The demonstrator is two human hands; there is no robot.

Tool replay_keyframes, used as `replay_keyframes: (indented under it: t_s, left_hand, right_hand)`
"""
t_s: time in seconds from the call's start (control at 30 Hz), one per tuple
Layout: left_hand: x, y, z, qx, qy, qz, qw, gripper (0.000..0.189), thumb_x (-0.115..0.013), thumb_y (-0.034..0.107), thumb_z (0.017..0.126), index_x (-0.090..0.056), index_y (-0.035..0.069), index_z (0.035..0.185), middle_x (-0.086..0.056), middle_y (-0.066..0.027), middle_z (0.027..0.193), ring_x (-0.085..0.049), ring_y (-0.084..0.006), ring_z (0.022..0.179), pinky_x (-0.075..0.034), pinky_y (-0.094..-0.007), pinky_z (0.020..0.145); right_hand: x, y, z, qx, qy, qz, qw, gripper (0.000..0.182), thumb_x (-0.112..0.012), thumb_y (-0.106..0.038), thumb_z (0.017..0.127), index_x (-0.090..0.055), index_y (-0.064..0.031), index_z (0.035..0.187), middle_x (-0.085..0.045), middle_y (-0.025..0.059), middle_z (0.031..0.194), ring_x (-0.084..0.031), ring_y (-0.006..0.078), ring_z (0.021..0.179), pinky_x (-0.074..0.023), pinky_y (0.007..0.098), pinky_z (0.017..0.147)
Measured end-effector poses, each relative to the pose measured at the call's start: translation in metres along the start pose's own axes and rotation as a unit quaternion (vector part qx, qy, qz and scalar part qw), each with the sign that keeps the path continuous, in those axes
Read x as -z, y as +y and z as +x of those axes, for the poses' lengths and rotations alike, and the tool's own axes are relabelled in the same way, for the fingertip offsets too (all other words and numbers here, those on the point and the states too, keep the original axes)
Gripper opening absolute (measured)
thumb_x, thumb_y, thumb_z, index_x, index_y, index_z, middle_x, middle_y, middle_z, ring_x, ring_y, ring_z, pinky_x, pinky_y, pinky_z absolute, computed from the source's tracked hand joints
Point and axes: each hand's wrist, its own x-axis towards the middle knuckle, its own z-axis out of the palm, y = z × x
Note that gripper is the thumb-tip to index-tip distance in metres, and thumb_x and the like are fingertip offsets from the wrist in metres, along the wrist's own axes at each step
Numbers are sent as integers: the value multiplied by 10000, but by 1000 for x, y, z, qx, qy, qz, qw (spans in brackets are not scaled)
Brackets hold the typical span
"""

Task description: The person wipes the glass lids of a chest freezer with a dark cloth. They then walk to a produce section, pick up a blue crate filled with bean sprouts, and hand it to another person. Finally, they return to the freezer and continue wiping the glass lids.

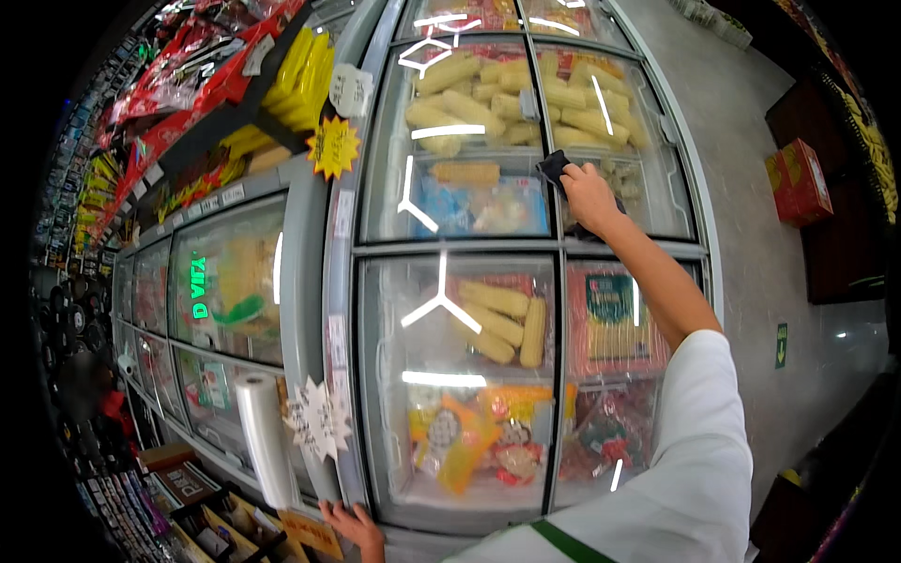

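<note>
My right hand (pixel 590 195) grips a black cloth (pixel 553 167) against the chest freezer's glass lid (pixel 654 176), close to the dark bar between two panes. Part of the cloth is hidden under the hand. Beneath the glass lie many pale corn cobs (pixel 457 112) and a blue-and-white package (pixel 486 204). At the bottom edge of the view, my left hand (pixel 355 528) rests on the freezer's near left corner, fingers spread and holding nothing. More corn cobs (pixel 503 320) and yellow-orange food bags (pixel 464 443) show through the nearer pane.
A second freezer (pixel 225 281) runs along the left, with a roll of clear plastic bags (pixel 264 440) at its near end. Star-shaped price signs (pixel 320 422) stick out along the frame. Right of the freezer, a red carton (pixel 799 183) stands beyond the grey floor (pixel 746 232).
</note>
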Motion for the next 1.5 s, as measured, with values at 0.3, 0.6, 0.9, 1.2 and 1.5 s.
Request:
replay_keyframes:
  t_s: [0.3,0.6,0.9,1.2,1.5]
  left_hand:
    - [-4,-5,3,-28,36,-47,998,397,-495,258,968,-498,-87,1164,-317,-290,1454,-339,-460,1330,-315,-486,1065]
    - [-3,-2,-2,-21,48,-75,996,371,-528,232,961,-534,-85,1151,-352,-276,1442,-352,-441,1336,-300,-483,1088]
    - [-7,-11,6,-48,130,-80,987,314,-605,214,876,-568,-35,1063,-455,-263,1312,-429,-434,1263,-354,-504,1049]
    - [-11,-15,0,-27,119,-157,980,348,-612,231,894,-546,-2,1144,-422,-220,1392,-334,-413,1369,-292,-516,1103]
    - [-10,-29,-1,-130,111,-194,966,408,-626,215,874,-524,-4,1202,-395,-243,1430,-341,-434,1363,-307,-528,1088]
  right_hand:
    - [59,-80,-99,66,-63,-61,994,63,-630,-90,747,-662,-71,797,-544,41,985,-526,270,949,-518,369,697]
    - [72,-193,-231,40,-33,277,960,203,-585,-20,806,-692,-22,978,-597,76,1141,-537,319,1010,-480,392,872]
    - [124,-250,-226,166,-212,74,960,221,-598,-27,736,-712,-42,925,-622,105,1016,-562,320,943,-481,409,838]
    - [81,-468,-367,295,-128,311,894,183,-608,-105,749,-691,-116,913,-619,58,1140,-560,282,959,-464,400,825]
    - [66,-476,-320,157,9,140,978,252,-616,-119,750,-644,-113,1001,-588,51,1210,-554,298,1026,-451,441,848]
